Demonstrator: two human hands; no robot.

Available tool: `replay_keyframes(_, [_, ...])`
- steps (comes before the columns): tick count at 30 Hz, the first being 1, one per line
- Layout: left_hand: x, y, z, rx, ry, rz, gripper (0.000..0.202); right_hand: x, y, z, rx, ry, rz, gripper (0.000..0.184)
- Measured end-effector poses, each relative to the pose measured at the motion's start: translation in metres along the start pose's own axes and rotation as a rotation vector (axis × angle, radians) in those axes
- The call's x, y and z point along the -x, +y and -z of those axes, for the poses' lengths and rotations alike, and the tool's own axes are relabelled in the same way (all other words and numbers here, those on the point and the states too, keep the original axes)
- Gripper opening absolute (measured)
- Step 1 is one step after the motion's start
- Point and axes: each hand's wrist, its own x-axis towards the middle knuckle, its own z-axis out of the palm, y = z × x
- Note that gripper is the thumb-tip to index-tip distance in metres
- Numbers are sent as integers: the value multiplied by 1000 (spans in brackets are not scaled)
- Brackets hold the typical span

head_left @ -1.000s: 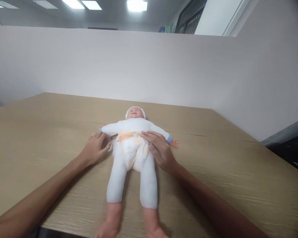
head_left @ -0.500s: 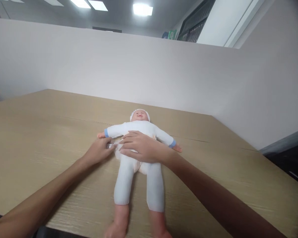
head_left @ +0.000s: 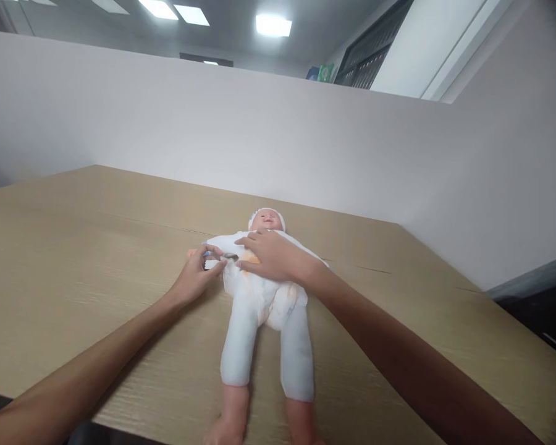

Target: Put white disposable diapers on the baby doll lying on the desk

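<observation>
A baby doll (head_left: 244,346) in a white suit lies on its back on the table, head away from me and feet toward me. Round its hips is a white diaper (head_left: 262,293) with an orange patch at the front. At the diaper's left side, my left hand (head_left: 195,279) is closed in a pinch on its side edge or tab; the exact part is small and blurred. My right hand (head_left: 282,256) rests across the doll's belly and the diaper's top, fingers stretched and thumb apart, covering part of the waist and the doll's arm on the right.
The wooden table (head_left: 120,259) reaches back to a white partition (head_left: 213,136). A dark object (head_left: 537,309) stands beyond the table's right edge. Over the partition show ceiling lights and a green pack (head_left: 325,72).
My right hand has moved up the doll's belly, uncovering the diaper's front and its orange patch. My left hand has lifted slightly, with the diaper's side edge at its fingertips.
</observation>
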Motion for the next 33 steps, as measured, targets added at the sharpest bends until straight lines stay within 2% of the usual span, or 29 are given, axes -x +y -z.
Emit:
replay_keyframes(4, [-1, -4, 3, -19, -9, 5, 38, -13, 9, 16, -36, -99, -169, 42])
replay_keyframes(9, [-2, -4, 3, -40, 0, 0, 38, -19, 21, 26, -209, -249, -265, 46])
replay_keyframes(12, [-2, -3, 2, -46, -1, 5, 37, -17, 22, 32, -330, -349, -212, 45])
replay_keyframes(15, [-3, -2, 2, -32, -2, -2, 38, -14, 23, 36, -448, -348, -87, 41])
replay_keyframes(19, [-4, -3, 2, -38, 13, 5, 42, -10, 24, 28, -515, -238, -28, 38])
replay_keyframes(22, [-3, -3, 1, -38, 24, 15, 41, -9, 19, 9, -493, -99, -130, 35])
replay_keyframes(26, [-2, -2, -2, -1, 19, 25, 40, -13, 9, -24, -469, 133, -252, 15])
replay_keyframes(30, [0, 1, -3, 52, 26, -8, 37, -19, 7, -44, -397, 281, -213, 21])
replay_keyframes(33, [0, 1, -3, 107, 15, -37, 37, -15, 4, -41, -261, 412, -147, 20])
